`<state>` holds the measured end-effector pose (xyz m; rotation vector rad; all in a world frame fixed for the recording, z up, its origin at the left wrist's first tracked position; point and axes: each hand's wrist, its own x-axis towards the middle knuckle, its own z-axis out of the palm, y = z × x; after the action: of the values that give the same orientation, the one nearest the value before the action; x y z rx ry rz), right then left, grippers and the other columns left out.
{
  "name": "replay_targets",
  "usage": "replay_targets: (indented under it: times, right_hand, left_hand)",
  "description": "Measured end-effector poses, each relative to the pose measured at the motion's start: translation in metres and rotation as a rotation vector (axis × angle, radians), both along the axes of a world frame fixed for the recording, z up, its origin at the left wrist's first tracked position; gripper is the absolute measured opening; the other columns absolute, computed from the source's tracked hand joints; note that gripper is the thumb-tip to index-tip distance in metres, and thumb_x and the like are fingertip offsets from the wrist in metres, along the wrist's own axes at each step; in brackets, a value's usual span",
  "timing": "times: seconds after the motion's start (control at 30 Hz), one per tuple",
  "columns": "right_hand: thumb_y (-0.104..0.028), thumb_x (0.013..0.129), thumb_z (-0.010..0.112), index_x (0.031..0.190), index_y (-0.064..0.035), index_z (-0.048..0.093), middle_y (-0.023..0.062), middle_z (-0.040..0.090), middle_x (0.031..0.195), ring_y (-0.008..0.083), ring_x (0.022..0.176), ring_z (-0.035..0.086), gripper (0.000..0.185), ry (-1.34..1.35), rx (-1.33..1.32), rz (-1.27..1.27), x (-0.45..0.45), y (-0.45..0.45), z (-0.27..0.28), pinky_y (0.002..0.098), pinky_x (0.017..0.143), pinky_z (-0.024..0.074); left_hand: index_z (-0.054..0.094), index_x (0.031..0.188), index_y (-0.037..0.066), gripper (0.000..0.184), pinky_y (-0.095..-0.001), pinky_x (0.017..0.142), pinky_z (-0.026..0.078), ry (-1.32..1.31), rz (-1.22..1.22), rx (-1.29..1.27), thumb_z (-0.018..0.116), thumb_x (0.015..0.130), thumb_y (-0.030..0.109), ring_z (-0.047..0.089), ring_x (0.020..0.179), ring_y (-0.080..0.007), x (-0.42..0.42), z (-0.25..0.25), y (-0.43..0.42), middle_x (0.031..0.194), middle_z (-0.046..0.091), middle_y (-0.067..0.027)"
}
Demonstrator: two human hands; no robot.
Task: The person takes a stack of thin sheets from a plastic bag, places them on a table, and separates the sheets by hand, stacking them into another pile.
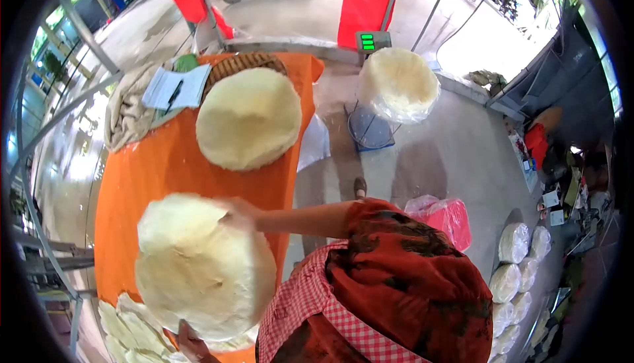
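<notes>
A thick round stack of thin pale flatbreads [198, 277] is at the near part of the orange-covered table [244, 188]. My right hand [239, 216], somewhat blurred, grips its upper right edge. At the lower edge, my left hand [191, 344] has its thumb on the rim, and its other fingers are hidden underneath. Whether the stack touches the table, I cannot tell. Loose flatbread sheets [125, 333] lie beside it at the lower left. Farther along the table sits another round stack [248, 120], partly on a brown woven mat [241, 63].
A plastic-wrapped stack [399, 85] rests on a scale with a lit green display [373, 40]. An open notebook with a pen [173, 93] lies on the table. Pink plastic bags [441, 221] and several wrapped stacks [514, 243] are on the floor to the right.
</notes>
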<state>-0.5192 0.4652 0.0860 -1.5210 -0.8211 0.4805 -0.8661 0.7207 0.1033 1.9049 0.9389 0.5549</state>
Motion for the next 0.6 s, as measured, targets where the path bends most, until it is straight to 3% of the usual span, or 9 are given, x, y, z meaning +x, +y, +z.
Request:
replay_targets:
  times: [0.03, 0.1, 0.13, 0.23, 0.3, 0.4, 0.47, 0.5, 0.6]
  right_hand:
    - [0.003, 0.077, 0.058, 0.129, -0.0026, 0.050, 0.0143, 0.062, 0.112, 0.0249, 0.106, 0.059, 0.053, 0.159, 0.197, -0.043, 0.021, -0.028, -0.001, 0.0377, 0.089, 0.0474]
    - [0.005, 0.079, 0.057, 0.129, 0.0008, 0.048, 0.0074, 0.060, 0.118, 0.0143, 0.111, 0.052, 0.051, 0.075, 0.208, -0.203, 0.072, -0.099, 0.005, 0.0303, 0.090, 0.0461]
    - [0.002, 0.080, 0.061, 0.129, -0.0005, 0.049, 0.0055, 0.061, 0.116, 0.0132, 0.105, 0.055, 0.050, 0.113, 0.193, -0.292, 0.101, -0.138, -0.006, 0.0294, 0.087, 0.0479]
    - [-0.001, 0.082, 0.067, 0.126, -0.0009, 0.051, 0.0044, 0.062, 0.110, 0.0115, 0.099, 0.058, 0.046, 0.135, 0.204, -0.522, 0.180, -0.271, -0.018, 0.0270, 0.081, 0.0502]
    - [-0.004, 0.084, 0.067, 0.133, 0.0028, 0.044, 0.0043, 0.061, 0.114, 0.0127, 0.103, 0.057, 0.054, -0.118, -0.037, -0.695, 0.223, -0.368, -0.012, 0.0286, 0.085, 0.0494]
    - [-0.005, 0.079, 0.066, 0.120, -0.0009, 0.053, 0.0056, 0.062, 0.108, 0.0135, 0.100, 0.057, 0.043, 0.086, 0.161, -0.861, 0.268, -0.491, -0.014, 0.0290, 0.086, 0.0477]
    - [-0.003, 0.081, 0.066, 0.132, -0.0001, 0.046, 0.0057, 0.059, 0.120, 0.0156, 0.105, 0.057, 0.055, 0.220, 0.047, -0.946, 0.292, -0.568, -0.004, 0.0299, 0.087, 0.0481]
    - [-0.002, 0.081, 0.066, 0.135, 0.0017, 0.044, 0.0059, 0.058, 0.123, 0.0151, 0.107, 0.057, 0.058, 0.102, 0.142, -1.002, 0.318, -0.609, -0.047, 0.0299, 0.087, 0.0484]
    - [0.002, 0.081, 0.062, 0.127, -0.0030, 0.052, 0.0027, 0.062, 0.109, 0.0124, 0.094, 0.058, 0.047, 0.199, 0.111, -1.146, 0.350, -0.692, -0.034, 0.0273, 0.078, 0.0492]
  left_hand:
    - [0.038, 0.137, -0.006, 0.048, -0.0359, 0.105, 0.042, -0.062, 0.144, -0.331, 0.034, 0.099, 0.023, 0.054, 0.119, -0.0307, 0.038, 0.015, -0.019, 0.128, 0.055, -0.0214]
    - [0.046, 0.132, 0.003, 0.053, -0.0314, 0.092, 0.047, -0.446, 0.073, -0.538, 0.059, 0.081, -0.002, 0.054, 0.104, -0.0199, 0.116, 0.026, -0.066, 0.126, 0.053, -0.0113]
    - [0.045, 0.133, 0.006, 0.059, -0.0305, 0.089, 0.049, -0.445, 0.046, -0.659, 0.061, 0.079, -0.009, 0.055, 0.101, -0.0182, 0.164, 0.040, -0.099, 0.124, 0.054, -0.0112]
    - [0.050, 0.127, 0.003, 0.052, -0.0381, 0.092, 0.050, -0.414, -0.217, -0.806, 0.062, 0.078, -0.004, 0.060, 0.102, -0.0217, 0.305, 0.036, -0.189, 0.110, 0.062, -0.0093]
    - [0.048, 0.128, 0.003, 0.053, -0.0393, 0.093, 0.049, -0.298, -0.499, -0.977, 0.061, 0.077, -0.005, 0.058, 0.104, -0.0230, 0.399, 0.005, -0.234, 0.116, 0.059, -0.0104]
    - [0.045, 0.131, 0.007, 0.057, -0.0411, 0.090, 0.050, -0.239, -0.632, -1.019, 0.058, 0.076, -0.004, 0.055, 0.111, -0.0268, 0.531, -0.015, -0.352, 0.120, 0.057, -0.0110]
    - [0.044, 0.131, 0.006, 0.059, -0.0408, 0.092, 0.050, -0.210, -0.706, -1.092, 0.058, 0.076, -0.006, 0.055, 0.112, -0.0274, 0.603, -0.019, -0.427, 0.121, 0.056, -0.0108]
    - [0.043, 0.132, 0.006, 0.059, -0.0408, 0.092, 0.050, -0.181, -0.749, -1.126, 0.057, 0.075, -0.006, 0.055, 0.112, -0.0275, 0.636, -0.031, -0.454, 0.121, 0.056, -0.0109]
    - [0.044, 0.132, 0.007, 0.060, -0.0393, 0.093, 0.050, -0.042, -0.828, -1.213, 0.057, 0.075, -0.007, 0.056, 0.113, -0.0261, 0.717, -0.036, -0.539, 0.122, 0.055, -0.0106]
